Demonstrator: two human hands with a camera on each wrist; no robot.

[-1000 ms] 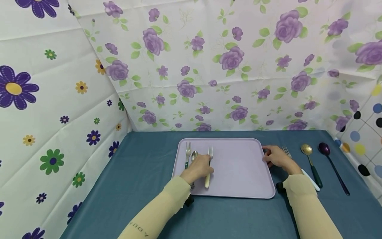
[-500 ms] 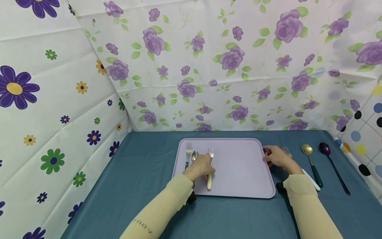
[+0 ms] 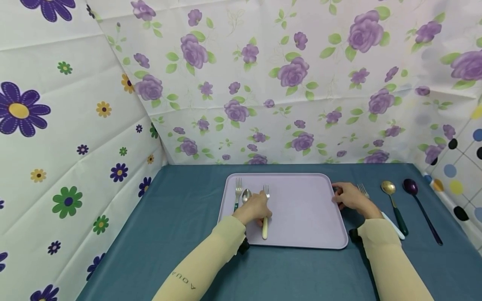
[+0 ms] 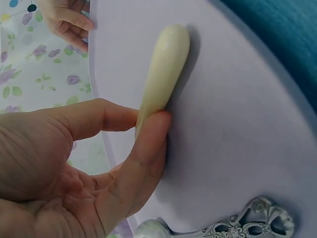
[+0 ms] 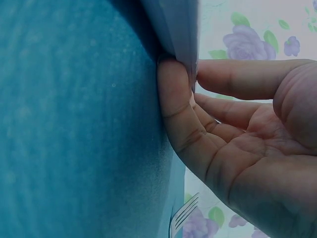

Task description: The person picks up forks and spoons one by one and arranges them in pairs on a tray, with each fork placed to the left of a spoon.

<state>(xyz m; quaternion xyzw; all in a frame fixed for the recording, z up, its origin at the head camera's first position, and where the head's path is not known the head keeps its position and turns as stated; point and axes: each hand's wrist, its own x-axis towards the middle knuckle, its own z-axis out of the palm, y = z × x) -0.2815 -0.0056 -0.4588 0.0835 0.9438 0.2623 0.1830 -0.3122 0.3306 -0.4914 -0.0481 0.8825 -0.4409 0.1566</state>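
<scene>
On the lilac tray, my left hand pinches a fork by its smooth cream handle between thumb and fingers. The fork's tines point away from me. Just left of it lie a spoon with an ornate silver handle, partly covered by the hand, and a green-handled fork. My right hand grips the tray's right rim, with thumb and fingers on either side of the edge in the right wrist view.
Right of the tray on the blue-green cloth lie a white-handled fork, partly behind the right wrist, a gold spoon with a green handle, and a dark purple spoon. Flower-print sheets stand behind and at the left.
My left hand and the cream-handled fork have shifted slightly to the right on the tray. The right hand has stayed at the tray's rim.
</scene>
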